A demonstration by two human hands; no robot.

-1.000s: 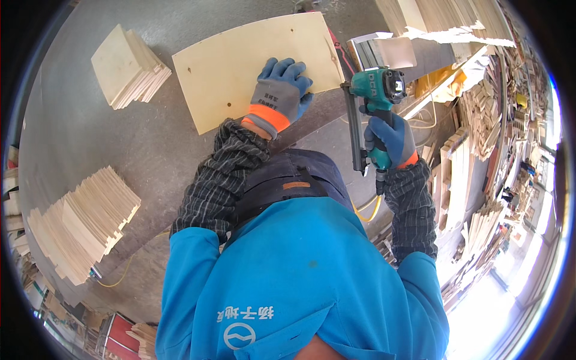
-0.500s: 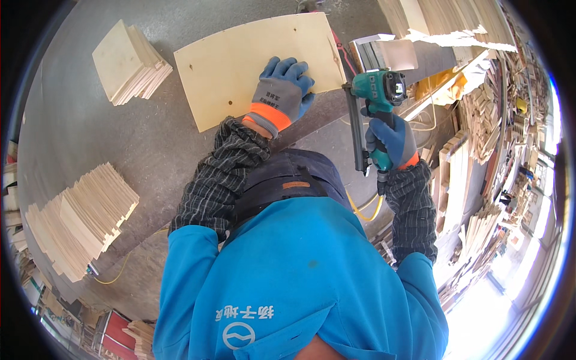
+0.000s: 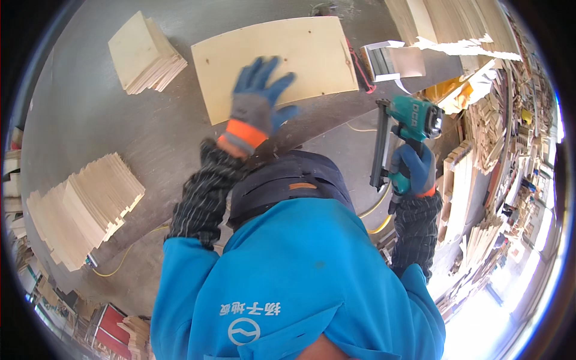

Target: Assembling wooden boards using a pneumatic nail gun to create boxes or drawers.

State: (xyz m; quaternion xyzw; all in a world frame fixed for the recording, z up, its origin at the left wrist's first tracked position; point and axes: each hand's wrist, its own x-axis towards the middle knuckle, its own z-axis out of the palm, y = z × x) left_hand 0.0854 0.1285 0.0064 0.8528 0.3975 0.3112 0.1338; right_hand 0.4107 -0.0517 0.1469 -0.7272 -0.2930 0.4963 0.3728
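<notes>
A pale rectangular plywood board lies flat on the grey worktable, with a few dark knots and marks along its edges. Over its left part is my left hand, in a blue and grey glove with an orange cuff, fingers spread and slightly blurred. It holds nothing; whether the fingertips touch the board I cannot tell. My right hand, gloved alike, wraps round the handle of a teal nail gun. The gun is off the table, right of the board, its long dark magazine on the left side.
Stacked wood panels stand at the far left, and a fanned pile of thin boards lies nearer. An open box of metal strips sits beside a red-handled tool. A yellow hose hangs below the gun. Timber fills the right side.
My left hand has lifted or slid left across the board, its fingers spreading. My right hand has carried the nail gun right and nearer to me, away from the board's edge.
</notes>
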